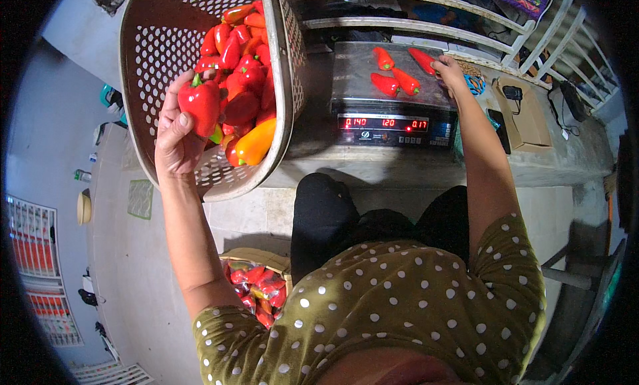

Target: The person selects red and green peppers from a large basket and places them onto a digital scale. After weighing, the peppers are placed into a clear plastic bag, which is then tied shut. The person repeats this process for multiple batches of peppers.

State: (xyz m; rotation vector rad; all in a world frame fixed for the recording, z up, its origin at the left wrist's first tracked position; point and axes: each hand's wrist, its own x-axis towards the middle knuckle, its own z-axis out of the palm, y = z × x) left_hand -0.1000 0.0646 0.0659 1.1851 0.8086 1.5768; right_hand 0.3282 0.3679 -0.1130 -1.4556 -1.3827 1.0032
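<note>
My left hand (174, 130) holds a red bell pepper (199, 105) by its sides, stem up, over a perforated plastic basket (280, 85). Inside the basket lie many red peppers (230, 53) and an orange pepper (257, 141) near its front rim. My right hand (449, 73) has its fingertips on a long red pepper (422, 59) at the right side of the digital scale's platform (349, 80). Several smaller red peppers (384, 84) lie on the same platform. The scale's red display (383, 123) is lit.
A cardboard tray (529, 120) with a black adapter (512, 92) and a dark phone (499, 130) are right of the scale. Behind runs a white metal railing (424, 28). On the floor at left stands a box (259, 255) of bagged peppers (259, 285).
</note>
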